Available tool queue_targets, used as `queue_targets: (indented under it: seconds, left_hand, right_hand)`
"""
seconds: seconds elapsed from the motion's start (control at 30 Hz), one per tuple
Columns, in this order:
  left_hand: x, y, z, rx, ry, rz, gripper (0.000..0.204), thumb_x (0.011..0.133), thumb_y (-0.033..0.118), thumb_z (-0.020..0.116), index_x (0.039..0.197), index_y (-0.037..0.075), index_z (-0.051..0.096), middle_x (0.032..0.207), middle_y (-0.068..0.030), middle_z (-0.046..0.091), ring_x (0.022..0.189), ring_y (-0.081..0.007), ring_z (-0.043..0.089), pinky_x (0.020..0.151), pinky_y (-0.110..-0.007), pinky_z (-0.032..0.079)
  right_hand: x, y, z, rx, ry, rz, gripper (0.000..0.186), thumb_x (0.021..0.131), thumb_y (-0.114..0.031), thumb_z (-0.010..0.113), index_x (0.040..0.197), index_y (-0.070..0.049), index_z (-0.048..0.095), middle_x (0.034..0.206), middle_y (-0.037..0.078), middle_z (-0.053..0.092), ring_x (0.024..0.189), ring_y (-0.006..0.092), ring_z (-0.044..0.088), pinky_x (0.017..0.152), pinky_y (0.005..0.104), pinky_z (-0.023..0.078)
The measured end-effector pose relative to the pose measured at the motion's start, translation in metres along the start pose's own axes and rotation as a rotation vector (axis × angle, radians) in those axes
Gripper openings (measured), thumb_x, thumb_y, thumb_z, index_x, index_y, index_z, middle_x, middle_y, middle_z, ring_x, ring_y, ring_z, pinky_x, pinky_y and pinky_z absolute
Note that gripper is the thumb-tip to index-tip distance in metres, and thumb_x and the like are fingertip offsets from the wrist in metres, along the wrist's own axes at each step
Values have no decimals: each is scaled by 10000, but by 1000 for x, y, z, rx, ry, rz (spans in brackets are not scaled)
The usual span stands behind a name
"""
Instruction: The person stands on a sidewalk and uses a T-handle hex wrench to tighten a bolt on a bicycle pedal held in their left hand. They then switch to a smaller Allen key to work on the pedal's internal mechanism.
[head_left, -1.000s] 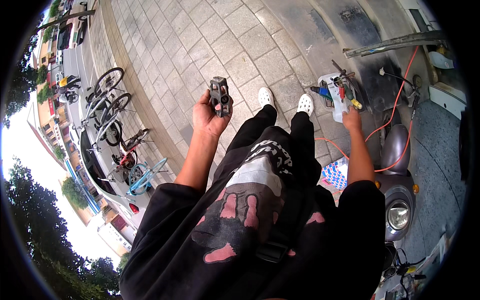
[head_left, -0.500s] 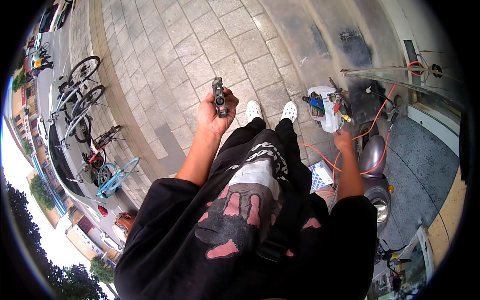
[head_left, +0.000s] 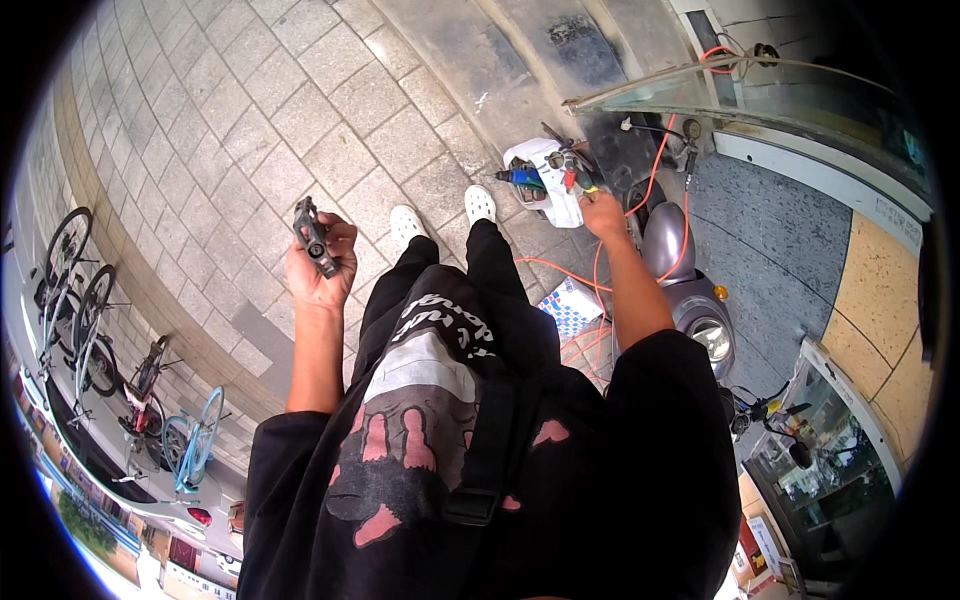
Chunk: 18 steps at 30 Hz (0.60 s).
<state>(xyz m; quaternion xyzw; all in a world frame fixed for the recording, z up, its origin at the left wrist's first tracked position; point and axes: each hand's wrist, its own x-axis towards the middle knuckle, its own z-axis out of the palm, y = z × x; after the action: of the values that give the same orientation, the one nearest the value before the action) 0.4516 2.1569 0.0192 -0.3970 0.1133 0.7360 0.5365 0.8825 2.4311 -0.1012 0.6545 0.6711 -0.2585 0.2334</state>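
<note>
My left hand is raised over the paving, its fingers closed around a black bicycle pedal with a round hole in its middle. At the white tool container to the right, my right hand is closed on the yellow handle of a tool. The rest of that tool is hard to make out among the others. A red-handled tool lies just beside it. A blue and green power tool sticks out of the container's left side.
Orange hose runs past my right arm, and a gauge hangs near it. A grey scooter stands at right, below a glass door. A blue-patterned box lies on the paving. Bicycles line the left.
My right hand has moved in from the container's edge to the yellow handle. The left hand still holds the pedal, now tilted. The view has turned, shifting the scene left.
</note>
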Motion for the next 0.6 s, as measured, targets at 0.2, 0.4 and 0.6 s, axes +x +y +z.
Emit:
queue_targets:
  seconds: [0.2, 0.4, 0.6]
  left_hand:
    - [8, -16, -22, 102, 34, 43, 266, 1005, 196, 470, 1033, -18, 626, 970, -129, 648, 756, -167, 465, 493, -254, 424]
    - [21, -61, -70, 95, 103, 122, 296, 1030, 228, 441, 1087, -11, 606, 977, -110, 632, 753, -166, 458, 475, -252, 431]
    - [33, -103, -110, 22, 143, 120, 272, 994, 241, 492, 1087, -3, 567, 975, -99, 607, 778, -177, 476, 527, -277, 481]
  right_hand:
    - [88, 9, -2, 49, 111, 6, 346, 977, -339, 555, 1149, -89, 720, 1177, 225, 701, 1142, 421, 647, 989, 496, 505]
    - [178, 36, 38, -19, 73, -91, 331, 976, -292, 583, 1183, -62, 702, 1175, 207, 710, 1134, 384, 662, 985, 444, 512]
    - [234, 41, 65, 263, -273, -89, 378, 926, -263, 690, 1223, -29, 699, 1186, 201, 723, 1134, 325, 685, 941, 398, 517]
